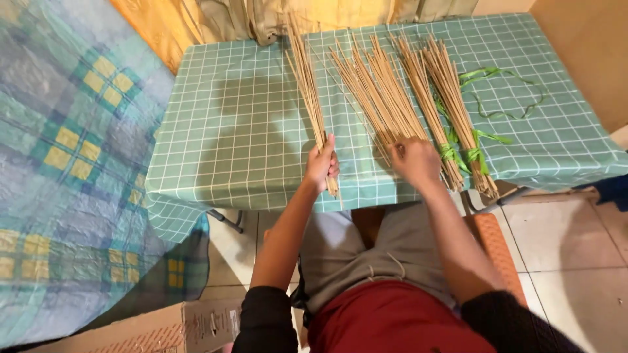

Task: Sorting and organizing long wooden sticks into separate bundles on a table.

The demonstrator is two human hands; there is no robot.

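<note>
Left hand (321, 163) clamped on a thin bundle of sticks (309, 91); right hand (413, 160) fingers-down on the loose pile of sticks (376, 91), grip unclear. Best kept even at the near ends, squared on the checked worktop (235, 137). Two tied bundles (458, 124) rightward, one loose green ribbon (500, 91) beyond.

Plaid blanket (72, 163) and cardboard box (150, 333) lie nearby.

Looked like home room, probably bedroom: plaid blanket (65, 163) beside small table under checked green cloth (242, 131), tiled floor (569, 255), cardboard box (150, 333).
</note>
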